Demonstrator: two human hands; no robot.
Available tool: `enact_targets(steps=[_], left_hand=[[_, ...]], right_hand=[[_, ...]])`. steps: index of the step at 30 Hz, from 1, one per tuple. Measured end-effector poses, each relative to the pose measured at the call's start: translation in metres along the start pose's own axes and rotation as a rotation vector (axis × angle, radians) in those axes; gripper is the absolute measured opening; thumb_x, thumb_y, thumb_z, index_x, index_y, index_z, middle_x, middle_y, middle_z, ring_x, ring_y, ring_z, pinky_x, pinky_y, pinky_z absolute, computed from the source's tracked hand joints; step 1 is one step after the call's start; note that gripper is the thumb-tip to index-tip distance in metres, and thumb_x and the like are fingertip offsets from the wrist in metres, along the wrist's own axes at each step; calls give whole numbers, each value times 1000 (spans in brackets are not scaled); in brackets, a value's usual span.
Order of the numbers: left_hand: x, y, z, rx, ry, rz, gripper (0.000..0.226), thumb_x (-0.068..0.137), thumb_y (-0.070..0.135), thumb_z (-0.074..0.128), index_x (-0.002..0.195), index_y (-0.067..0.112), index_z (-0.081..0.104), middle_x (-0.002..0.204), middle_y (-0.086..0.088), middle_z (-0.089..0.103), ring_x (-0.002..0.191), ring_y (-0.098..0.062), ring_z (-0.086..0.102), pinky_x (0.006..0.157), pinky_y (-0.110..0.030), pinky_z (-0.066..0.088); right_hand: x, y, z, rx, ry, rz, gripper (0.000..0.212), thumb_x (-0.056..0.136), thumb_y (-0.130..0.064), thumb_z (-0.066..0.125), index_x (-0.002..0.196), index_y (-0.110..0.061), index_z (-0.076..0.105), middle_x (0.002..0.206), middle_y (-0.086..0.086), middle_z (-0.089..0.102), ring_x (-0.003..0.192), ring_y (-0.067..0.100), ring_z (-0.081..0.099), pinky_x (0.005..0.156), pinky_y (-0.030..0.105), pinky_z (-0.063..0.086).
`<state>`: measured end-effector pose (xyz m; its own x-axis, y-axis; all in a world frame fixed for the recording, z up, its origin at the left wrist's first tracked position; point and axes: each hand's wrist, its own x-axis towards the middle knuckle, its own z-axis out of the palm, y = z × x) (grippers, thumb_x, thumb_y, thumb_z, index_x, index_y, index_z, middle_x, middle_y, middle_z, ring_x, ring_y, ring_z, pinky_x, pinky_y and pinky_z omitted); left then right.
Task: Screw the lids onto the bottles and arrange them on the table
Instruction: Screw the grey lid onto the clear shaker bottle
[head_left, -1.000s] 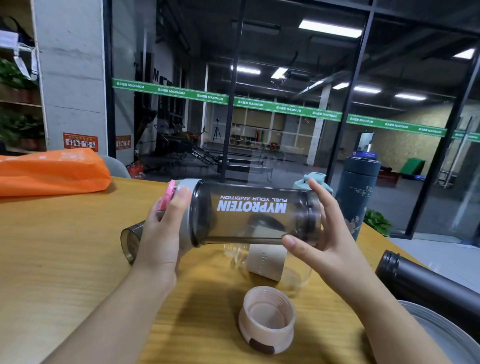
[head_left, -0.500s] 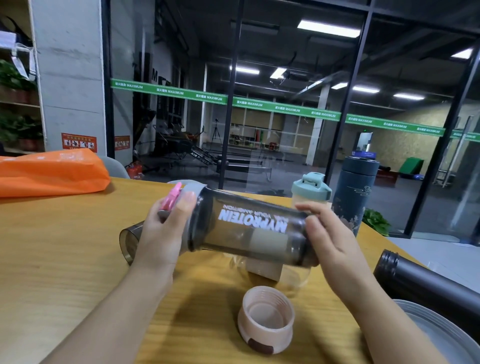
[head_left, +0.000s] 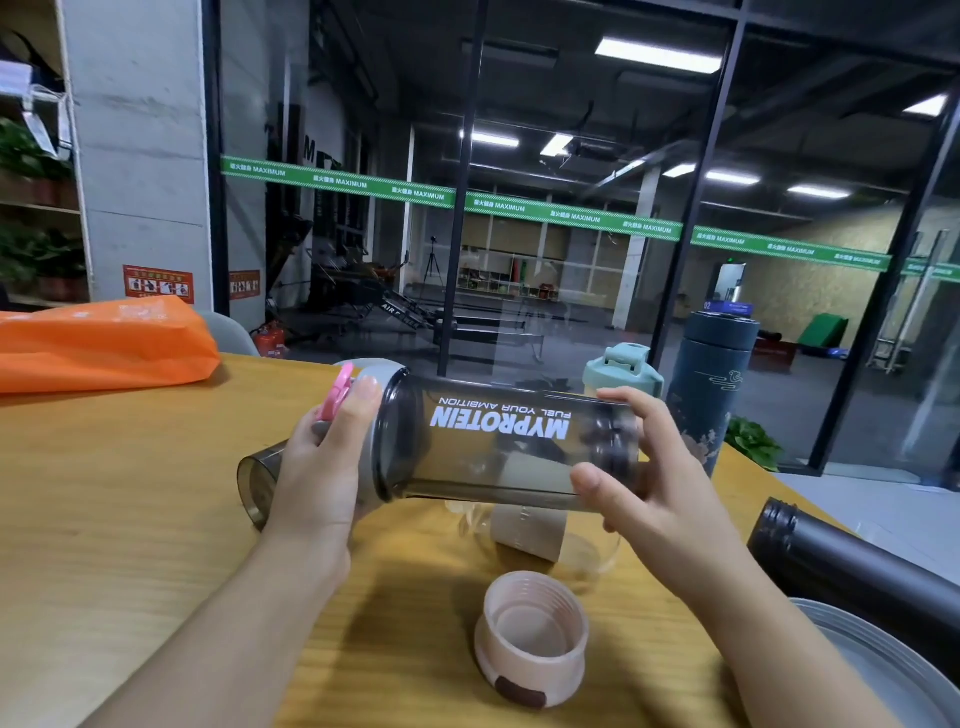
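Note:
I hold a smoky transparent shaker bottle (head_left: 498, 441) marked MYPROTEIN sideways above the wooden table (head_left: 130, 519). My left hand (head_left: 322, 467) grips its grey lid (head_left: 376, 415) with a pink flip cap at the left end. My right hand (head_left: 649, 483) curls round the bottle's base end. Under it lies a clear glass bottle (head_left: 540, 535) with a beige sleeve, on its side. Its pink lid (head_left: 532, 636) sits open side up on the table in front. A second smoky cup (head_left: 257, 483) lies partly hidden behind my left hand.
A mint-lidded bottle (head_left: 623, 371) and a dark blue thermos (head_left: 709, 384) stand upright at the table's far edge. A black flask (head_left: 852, 577) lies at the right over a grey round tray (head_left: 893, 670). An orange bag (head_left: 98, 345) lies far left. A glass wall stands behind.
The bottle tilted down at its right end, then came back level. My right hand shifted its hold on the base end, thumb now in front; my left hand stayed on the lid.

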<state>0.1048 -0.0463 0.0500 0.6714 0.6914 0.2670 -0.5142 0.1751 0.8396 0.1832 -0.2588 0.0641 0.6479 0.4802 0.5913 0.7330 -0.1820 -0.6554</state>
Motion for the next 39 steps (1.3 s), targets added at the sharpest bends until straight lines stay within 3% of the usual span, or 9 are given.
enact_targets(steps=[5,9,14,16,18,22,28,35,39], left_hand=[[-1,2,0,62,-23,34,24,45,68,69,67,59,64,108,8,67,110,-19,60,102,-52,44],[-1,-1,-1,92,-3,58,28,46,72,68,70,61,63,120,-5,65,115,-26,59,102,-55,43],[-3,-1,0,131,-34,134,47,41,77,72,76,49,62,103,-14,64,100,-32,62,96,-61,46],[-2,-3,0,127,-52,181,45,46,68,71,79,40,60,82,2,59,81,-19,58,86,-50,50],[-3,-4,2,122,-39,234,46,47,62,68,81,33,57,66,20,53,65,-3,51,70,-25,47],[-6,-1,3,132,-34,305,46,49,58,66,82,29,55,54,24,49,52,7,45,53,-5,39],[-8,1,3,143,-79,359,47,50,57,64,87,29,53,55,25,52,52,8,46,53,-4,38],[-13,1,4,149,-211,365,84,37,70,79,107,37,47,87,16,61,69,12,60,60,-5,46],[-16,5,5,195,-221,438,84,41,85,65,108,40,44,81,38,62,73,17,59,63,-2,44]], right_hand=[[1,-1,0,-46,30,31,42,62,-74,49,101,-69,36,97,-30,62,79,-1,62,60,20,45],[1,0,1,-35,48,67,45,63,-77,45,106,-63,44,102,-29,64,90,1,63,82,35,52],[2,1,1,27,53,117,53,67,-76,42,108,-44,54,99,-18,68,93,1,62,85,38,50],[3,2,1,92,42,161,54,67,-76,42,102,-38,59,92,-14,70,90,8,64,84,42,51],[5,2,1,152,29,215,52,68,-75,43,98,-36,62,94,-5,71,94,17,66,87,51,51],[8,1,1,216,34,291,37,65,-73,46,78,-43,65,70,-12,67,79,14,62,91,54,49],[11,1,2,276,67,343,37,64,-73,48,75,-42,66,60,-15,63,72,12,59,82,46,51],[10,-6,-4,278,51,422,30,96,-41,43,76,-21,52,42,-14,58,38,-5,53,38,11,37],[9,-13,-9,315,56,449,35,97,-42,40,75,-17,51,36,-10,51,27,-3,43,31,10,31]])
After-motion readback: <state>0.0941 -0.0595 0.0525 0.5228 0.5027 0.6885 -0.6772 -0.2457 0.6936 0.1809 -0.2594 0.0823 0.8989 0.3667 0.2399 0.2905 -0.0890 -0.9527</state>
